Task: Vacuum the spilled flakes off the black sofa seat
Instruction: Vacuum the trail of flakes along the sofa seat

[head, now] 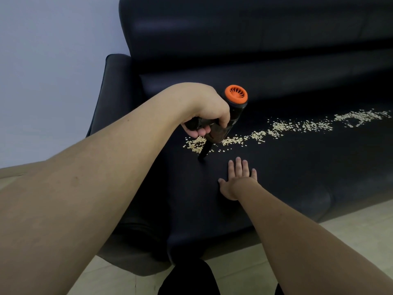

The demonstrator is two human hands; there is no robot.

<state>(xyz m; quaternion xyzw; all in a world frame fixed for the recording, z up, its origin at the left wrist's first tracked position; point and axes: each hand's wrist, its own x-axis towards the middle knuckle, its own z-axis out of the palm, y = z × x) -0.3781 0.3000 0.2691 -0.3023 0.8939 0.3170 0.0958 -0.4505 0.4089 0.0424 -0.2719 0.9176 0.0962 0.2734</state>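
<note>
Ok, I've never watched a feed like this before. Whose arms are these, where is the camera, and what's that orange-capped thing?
There is no machine here: these are a person's two bare arms, filmed by one wide-angle camera worn on the head, looking forward and down. The left hand grips a small handheld vacuum, black with an orange cap at its back end. Its narrow nozzle points down at the black sofa seat, right beside the near end of a trail of pale flakes. The trail runs away to the right across the seat. The right hand lies flat and open on the seat, holding nothing.
</note>
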